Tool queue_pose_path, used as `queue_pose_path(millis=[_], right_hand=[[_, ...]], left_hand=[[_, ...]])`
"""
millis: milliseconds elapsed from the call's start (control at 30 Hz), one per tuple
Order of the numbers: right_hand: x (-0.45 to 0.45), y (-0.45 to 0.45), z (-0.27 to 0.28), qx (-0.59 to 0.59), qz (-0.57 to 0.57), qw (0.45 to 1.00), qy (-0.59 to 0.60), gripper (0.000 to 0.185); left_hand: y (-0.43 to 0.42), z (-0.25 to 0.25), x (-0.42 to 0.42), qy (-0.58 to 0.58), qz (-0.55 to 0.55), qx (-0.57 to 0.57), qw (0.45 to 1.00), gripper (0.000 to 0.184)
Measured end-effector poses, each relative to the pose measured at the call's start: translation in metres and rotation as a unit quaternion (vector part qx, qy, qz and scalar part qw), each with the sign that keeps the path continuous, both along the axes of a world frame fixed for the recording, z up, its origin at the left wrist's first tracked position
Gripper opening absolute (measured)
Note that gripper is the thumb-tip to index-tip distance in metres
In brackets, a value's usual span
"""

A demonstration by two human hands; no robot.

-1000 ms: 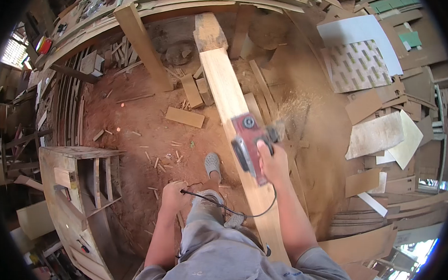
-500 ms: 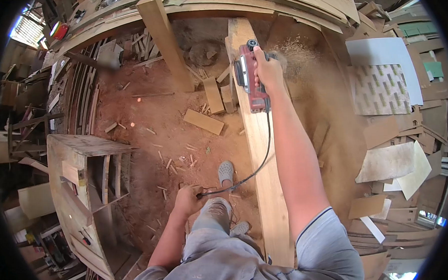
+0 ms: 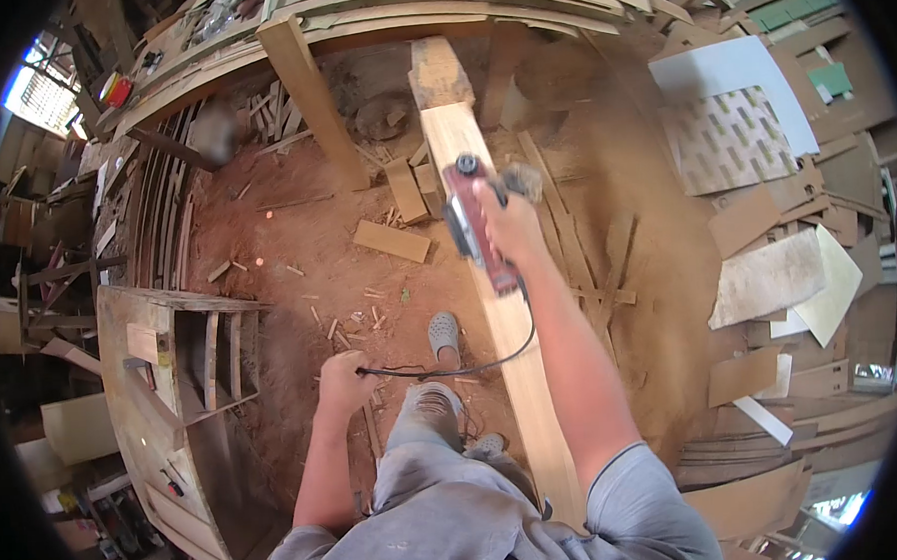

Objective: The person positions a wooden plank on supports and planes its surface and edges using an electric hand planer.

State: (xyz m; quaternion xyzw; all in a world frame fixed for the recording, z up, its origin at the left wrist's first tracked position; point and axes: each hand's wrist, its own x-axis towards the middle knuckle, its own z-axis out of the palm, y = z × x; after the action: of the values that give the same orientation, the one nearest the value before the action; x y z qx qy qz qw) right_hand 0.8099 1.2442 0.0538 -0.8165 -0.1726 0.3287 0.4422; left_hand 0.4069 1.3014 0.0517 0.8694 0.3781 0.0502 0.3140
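Starting at eight o'clock, a worn wooden cabinet (image 3: 145,443) stood on the reddish floor, its side nearest the person partly open. Between seven and eight o'clock was the left hand (image 3: 347,380), its fingers curled closed round a black cord (image 3: 453,372) that sagged off toward the right. A flat offcut (image 3: 392,240) lay toward ten o'clock, and a grey clog (image 3: 444,332) showed at six o'clock. At about one o'clock a red planer (image 3: 470,199) sat on the upper face of a long beam (image 3: 534,396), which ran from twelve down to five o'clock; how fully the sole met the wood could not be told. The right hand (image 3: 511,227), toward two o'clock, was wrapped round the tool's handle — gripping, not spread. Farther out at two o'clock lay a patterned sheet (image 3: 733,137).

The step in hand looked like a planing pass: most of the face was pale, the far end dark-stained. The next move seemed to call for even pressure and a level sole — with the cord held clear of the cutter.
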Motion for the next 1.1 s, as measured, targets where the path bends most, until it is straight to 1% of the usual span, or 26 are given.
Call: queue_pose_path(millis=[33,67,167,267,333,400,467,500,533,633,733,833,900,967,1033,1100], right_hand=[[-0.020,-0.034,-0.004,-0.002,0.001,1.000,-0.006,0.084],[-0.043,-0.073,0.004,-0.006,-0.002,1.000,0.000,0.083],[-0.117,-0.190,0.024,-0.020,-0.017,1.000,0.015,0.078],[-0.185,-0.308,0.036,-0.023,-0.034,0.998,0.039,0.065],[-0.229,-0.384,0.036,-0.013,-0.051,0.998,0.037,0.055],[-0.264,-0.440,0.073,-0.006,-0.065,0.990,0.127,0.047],[-0.294,-0.488,0.070,-0.019,-0.097,0.984,0.147,0.040],[-0.302,-0.494,0.076,-0.014,-0.107,0.983,0.151,0.040],[-0.305,-0.495,0.083,-0.009,-0.117,0.981,0.152,0.039],[-0.293,-0.472,0.086,0.006,-0.120,0.981,0.155,0.038],[-0.256,-0.417,0.075,0.001,-0.094,0.984,0.152,0.041],[-0.201,-0.331,0.062,-0.001,-0.066,0.991,0.120,0.036],[-0.163,-0.263,0.053,0.015,-0.060,0.993,0.097,0.040],[-0.122,-0.195,0.041,-0.002,-0.052,0.996,0.072,0.043],[-0.081,-0.121,0.040,0.029,-0.055,0.994,0.093,0.047],[-0.043,-0.050,0.043,0.021,-0.071,0.992,0.100,0.048]], left_hand=[[-0.008,0.009,-0.003,-0.028,0.017,0.000,0.999,0.039],[-0.014,0.014,-0.011,-0.010,0.013,0.017,1.000,0.043],[-0.048,0.044,-0.025,-0.037,0.012,0.035,0.999,0.046],[-0.094,0.064,-0.036,-0.065,-0.015,0.026,0.997,0.047],[-0.124,0.064,-0.040,-0.086,-0.047,0.021,0.995,0.046],[-0.149,0.055,-0.042,-0.103,-0.083,0.012,0.991,0.042],[-0.170,0.062,-0.036,-0.100,-0.108,-0.026,0.989,0.041],[-0.175,0.064,-0.037,-0.097,-0.119,-0.047,0.987,0.040],[-0.177,0.054,-0.040,-0.096,-0.129,-0.049,0.986,0.042],[-0.168,0.049,-0.035,-0.083,-0.111,-0.077,0.987,0.043],[-0.138,0.044,-0.023,-0.014,-0.106,-0.097,0.990,0.041],[-0.101,0.031,-0.009,-0.052,-0.099,-0.065,0.992,0.042],[-0.079,0.020,-0.003,-0.060,-0.071,-0.074,0.993,0.043],[-0.054,0.014,0.002,-0.065,-0.055,-0.073,0.994,0.043],[-0.030,0.012,0.009,-0.069,-0.052,-0.062,0.994,0.044],[-0.007,0.013,0.015,-0.052,-0.035,-0.077,0.995,0.044]])
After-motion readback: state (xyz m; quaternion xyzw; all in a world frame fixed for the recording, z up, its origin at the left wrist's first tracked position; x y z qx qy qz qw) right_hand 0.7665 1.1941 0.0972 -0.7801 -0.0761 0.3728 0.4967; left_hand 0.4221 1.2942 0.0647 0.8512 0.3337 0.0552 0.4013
